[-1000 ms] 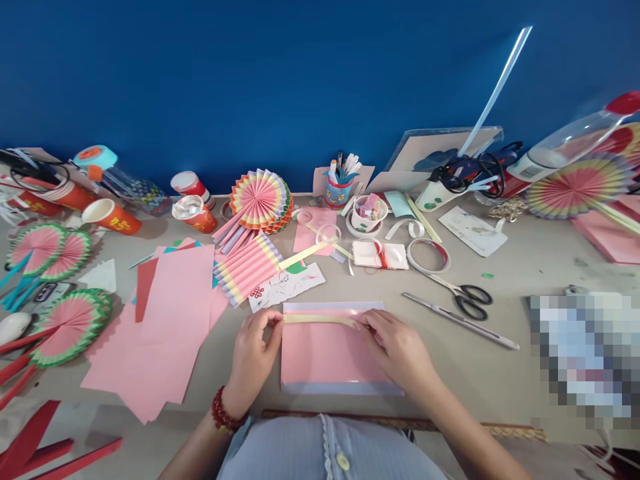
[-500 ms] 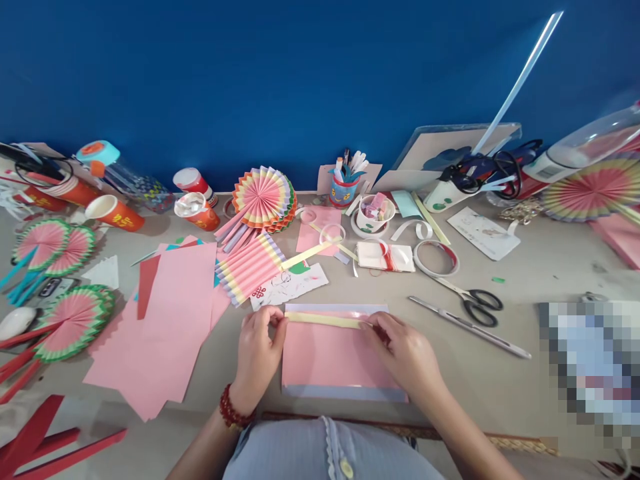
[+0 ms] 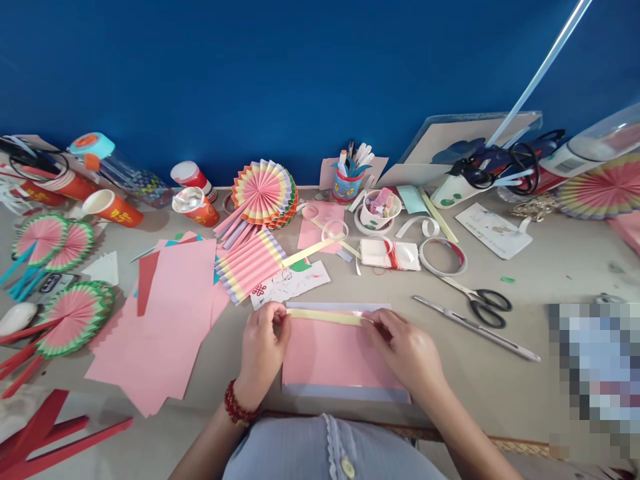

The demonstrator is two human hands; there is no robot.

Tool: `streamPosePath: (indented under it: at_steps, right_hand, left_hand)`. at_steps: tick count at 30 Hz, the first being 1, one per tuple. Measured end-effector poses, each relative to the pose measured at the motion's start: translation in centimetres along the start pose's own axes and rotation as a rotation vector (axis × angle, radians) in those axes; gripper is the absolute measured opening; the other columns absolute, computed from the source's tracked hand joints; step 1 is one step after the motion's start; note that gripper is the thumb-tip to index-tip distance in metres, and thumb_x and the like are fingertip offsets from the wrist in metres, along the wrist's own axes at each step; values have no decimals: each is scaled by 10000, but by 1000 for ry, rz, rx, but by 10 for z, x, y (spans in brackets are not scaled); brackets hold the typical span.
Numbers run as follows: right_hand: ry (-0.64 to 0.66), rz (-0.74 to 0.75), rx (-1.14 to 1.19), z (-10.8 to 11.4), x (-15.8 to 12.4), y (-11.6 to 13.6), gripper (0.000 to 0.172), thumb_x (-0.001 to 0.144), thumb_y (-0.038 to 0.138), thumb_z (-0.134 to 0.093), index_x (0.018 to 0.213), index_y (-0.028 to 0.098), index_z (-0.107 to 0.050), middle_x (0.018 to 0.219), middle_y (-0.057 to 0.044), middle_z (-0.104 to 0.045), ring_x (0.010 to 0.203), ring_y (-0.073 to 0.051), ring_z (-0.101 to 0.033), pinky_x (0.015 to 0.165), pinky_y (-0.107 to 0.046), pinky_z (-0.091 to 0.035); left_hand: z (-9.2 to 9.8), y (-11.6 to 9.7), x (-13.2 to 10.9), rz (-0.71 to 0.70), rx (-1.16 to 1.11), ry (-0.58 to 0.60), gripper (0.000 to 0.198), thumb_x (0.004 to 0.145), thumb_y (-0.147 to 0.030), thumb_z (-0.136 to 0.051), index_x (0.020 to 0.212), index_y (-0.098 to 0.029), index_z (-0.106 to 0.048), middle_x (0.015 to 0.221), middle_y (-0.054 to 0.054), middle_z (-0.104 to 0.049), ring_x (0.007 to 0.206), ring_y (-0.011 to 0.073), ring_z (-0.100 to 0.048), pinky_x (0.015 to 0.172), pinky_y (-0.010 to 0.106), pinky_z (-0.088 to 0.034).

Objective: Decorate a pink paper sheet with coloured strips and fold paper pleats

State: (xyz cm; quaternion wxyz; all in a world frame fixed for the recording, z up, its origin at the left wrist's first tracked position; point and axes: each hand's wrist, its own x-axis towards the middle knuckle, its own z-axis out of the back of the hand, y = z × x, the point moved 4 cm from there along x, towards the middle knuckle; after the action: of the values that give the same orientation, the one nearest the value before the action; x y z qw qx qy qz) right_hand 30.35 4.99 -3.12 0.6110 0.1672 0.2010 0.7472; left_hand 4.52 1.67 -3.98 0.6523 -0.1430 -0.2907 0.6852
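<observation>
A pink sheet [image 3: 340,353] with lavender strips along its far and near edges lies on the table in front of me. Across it, just below the far lavender edge, runs a pale yellow strip [image 3: 325,317]. My left hand [image 3: 263,340] pinches the strip's left end between thumb and fingers. The right end is pinched by my right hand [image 3: 405,343], whose fingertips rest over the sheet. A pleated pink paper piece [image 3: 251,265] and a white drawn-on paper [image 3: 293,285] lie beyond my left hand.
Pink sheets [image 3: 170,320] are stacked at left, near round paper fans [image 3: 75,317]. To the right lie a utility knife [image 3: 480,330], scissors [image 3: 487,303] and a tape roll [image 3: 443,257]. Paper cups [image 3: 114,208], a pen holder [image 3: 347,183] and a bowl [image 3: 379,210] stand farther back.
The view has shifted slightly. Both hands keep their pinch on the yellow strip, which sits in nearly the same place on the sheet.
</observation>
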Motion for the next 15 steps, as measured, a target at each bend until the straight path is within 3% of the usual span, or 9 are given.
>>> streamPosePath:
  at_steps: [15]
  right_hand:
    - [-31, -23, 6, -2, 2, -2, 281, 933, 413, -476, 783, 243, -640, 675, 8, -664, 513, -138, -568, 494, -240, -342]
  left_hand:
    - [-1, 0, 1, 71, -16, 5, 97, 911, -216, -567, 987, -246, -515, 860, 21, -637, 820, 223, -610, 779, 357, -484]
